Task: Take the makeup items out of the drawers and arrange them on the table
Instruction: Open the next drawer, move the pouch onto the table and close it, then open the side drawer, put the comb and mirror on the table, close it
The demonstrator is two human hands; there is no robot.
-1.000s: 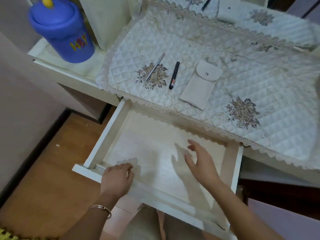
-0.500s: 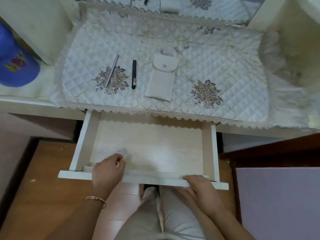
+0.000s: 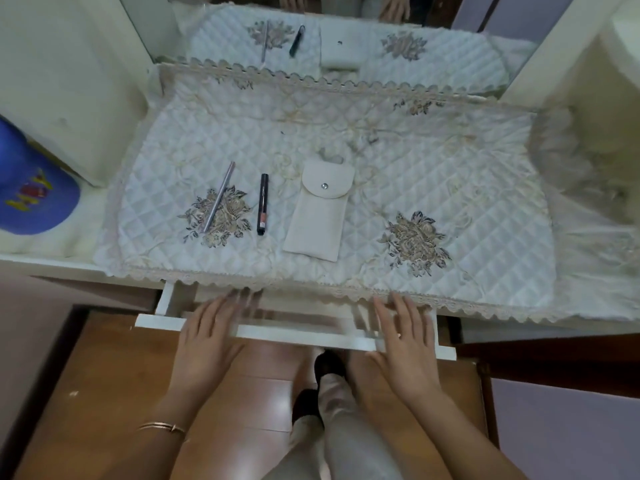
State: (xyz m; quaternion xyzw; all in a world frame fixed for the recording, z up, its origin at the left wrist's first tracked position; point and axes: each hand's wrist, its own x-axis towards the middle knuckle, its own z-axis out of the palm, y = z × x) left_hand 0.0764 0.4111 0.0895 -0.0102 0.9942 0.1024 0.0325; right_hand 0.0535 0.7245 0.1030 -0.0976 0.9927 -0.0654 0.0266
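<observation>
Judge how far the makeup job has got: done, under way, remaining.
Done: pencil, black tube and pouch lie side by side on the cloth. In hand: left hand and right hand press flat on the barely open drawer. Left: other drawers, if any; none visible.

I see bare quilted cloth (image 3: 450, 174) right of the pouch (image 3: 317, 220); silver pencil (image 3: 218, 199) and black tube (image 3: 263, 204) crowd its left. My left hand (image 3: 211, 334) and right hand (image 3: 403, 336) block the drawer (image 3: 298, 332) gap.
</observation>
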